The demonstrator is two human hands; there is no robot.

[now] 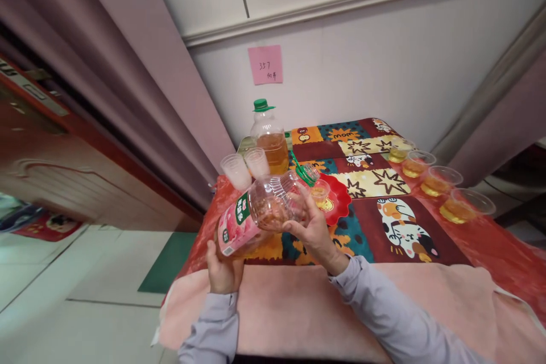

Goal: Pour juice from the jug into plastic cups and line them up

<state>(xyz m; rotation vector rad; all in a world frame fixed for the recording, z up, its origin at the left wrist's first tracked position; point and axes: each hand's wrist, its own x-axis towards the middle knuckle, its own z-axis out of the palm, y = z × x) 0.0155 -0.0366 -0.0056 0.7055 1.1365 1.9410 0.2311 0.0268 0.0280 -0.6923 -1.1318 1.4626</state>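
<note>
A large clear juice bottle (273, 205) with a pink label lies tilted in both my hands, its open mouth up and to the right. My left hand (224, 270) cups the bottle's base from below. Around the neck, the fingers of my right hand (313, 230) are wrapped. Just beneath the mouth, a small plastic cup (319, 192) holding a little yellowish liquid stands on a red scalloped plate (340, 202). Something green (306, 173) hangs at the bottle's neck. I cannot make out whether liquid is flowing.
Behind stands another bottle (273, 145) with a green cap. Two stacks of clear cups (236, 172) are left of it. Several filled cups (458, 207) line the right edge of the table, on a red cloth (507, 239). A pink cloth (298, 313) covers the front edge.
</note>
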